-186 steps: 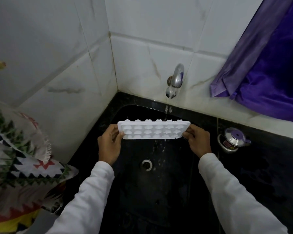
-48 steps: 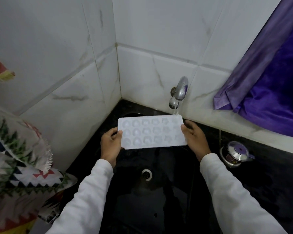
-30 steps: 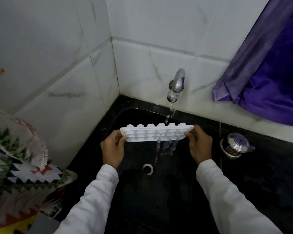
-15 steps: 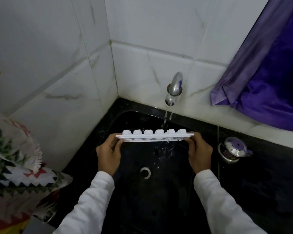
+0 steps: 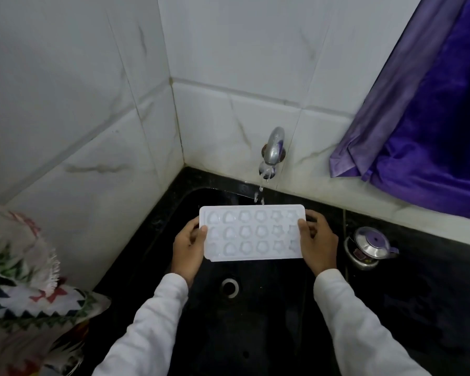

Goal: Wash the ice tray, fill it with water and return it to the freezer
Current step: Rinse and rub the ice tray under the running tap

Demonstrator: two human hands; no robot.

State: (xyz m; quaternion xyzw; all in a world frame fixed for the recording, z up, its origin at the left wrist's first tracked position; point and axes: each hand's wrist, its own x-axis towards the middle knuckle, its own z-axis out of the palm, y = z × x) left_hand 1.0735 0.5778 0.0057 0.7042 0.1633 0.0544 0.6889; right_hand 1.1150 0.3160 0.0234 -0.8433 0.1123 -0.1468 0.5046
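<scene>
Ice tray point(image 5: 251, 233): white plastic, rectangular, three rows of six shaped cavities facing up, held roughly level in the air over the sink, below the tap.

1. Sink point(image 5: 255, 335): black basin with a round metal drain point(image 5: 229, 287) beneath the tray's near edge.
2. Left hand point(image 5: 187, 244): grasps the left short end, thumb on the top face, fingers underneath.
3. Right hand point(image 5: 319, 244): grasps the right short end the same way. Neither hand supports the tray's middle.
4. Water stream point(image 5: 261, 195): thin and broken, falling at the tray's far rim, right of centre. Whether it lands inside a cavity or just behind the rim cannot be told, nor how full the cavities are.
5. Tap point(image 5: 273, 147): chrome, wall-mounted, running.
6. Lidded steel pot point(image 5: 369, 246): stands on the black surface point(image 5: 432, 280) right of the sink.
7. Purple curtain point(image 5: 432, 118): hangs over the surface, far right.

Risks, as judged:
- Stream on the rim would probably splash outward and leave the near rows dry.
- Wet plastic held only at its ends may slip or flex, and the tray could drop into the basin.
- Any tilt would likely pour shallow cavities out.
- A brim-full tray would be likely to slop on the way to the freezer.
</scene>
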